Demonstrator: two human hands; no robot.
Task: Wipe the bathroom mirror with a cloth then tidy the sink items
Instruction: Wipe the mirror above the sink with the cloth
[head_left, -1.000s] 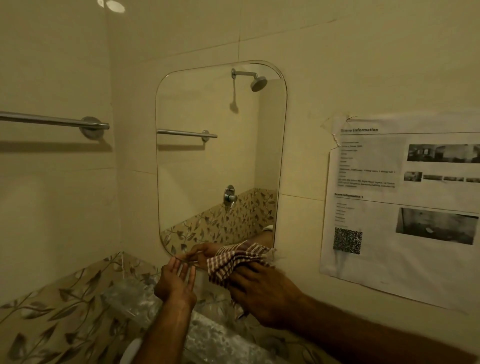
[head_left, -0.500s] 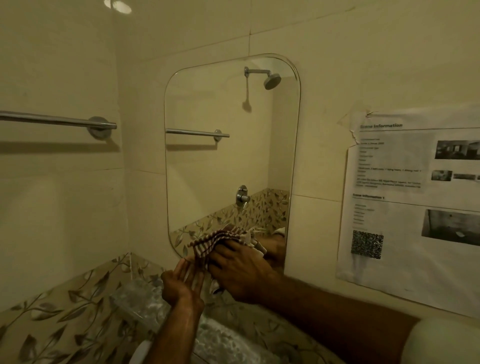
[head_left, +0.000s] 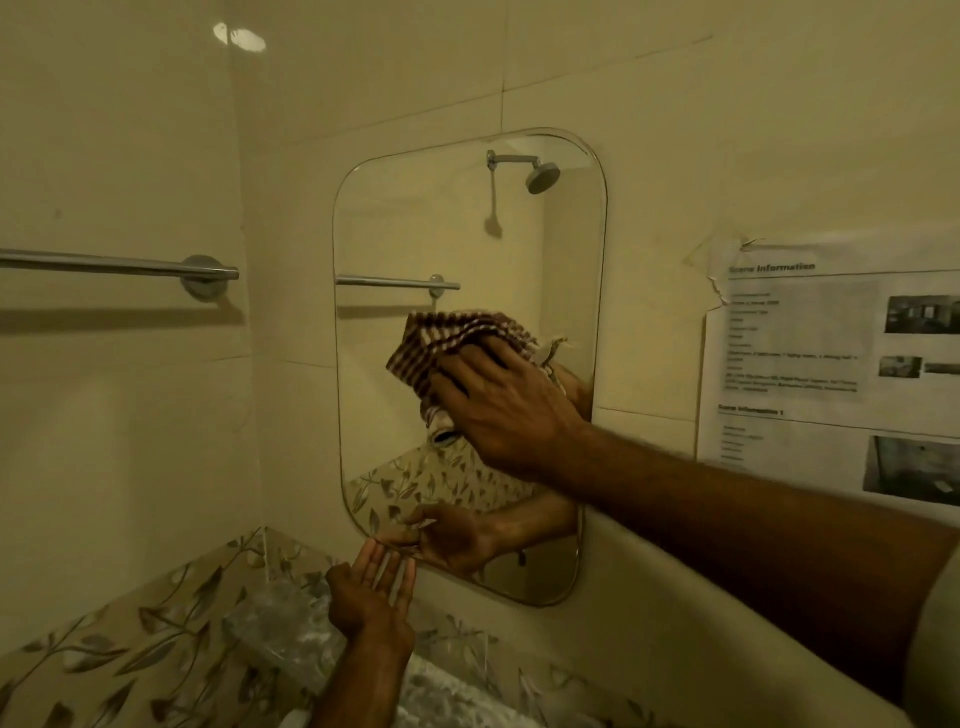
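A rounded rectangular mirror (head_left: 441, 228) hangs on the cream tiled wall. My right hand (head_left: 506, 410) presses a brown-and-white checked cloth (head_left: 447, 340) flat against the middle of the glass. My left hand (head_left: 371, 592) is lower, fingers apart and palm up, its fingertips touching the mirror's lower left edge; it holds nothing. Both hands are reflected in the glass. The sink items are out of sight.
A chrome towel bar (head_left: 119, 266) juts from the left wall. A printed paper sheet (head_left: 831, 364) is taped to the wall right of the mirror. A clear glass shelf (head_left: 275, 623) sits below my left hand against leaf-patterned tiles (head_left: 130, 639).
My right hand has carried the cloth up from the mirror's bottom edge to its middle. My left hand stays by the lower left corner. The view has shifted.
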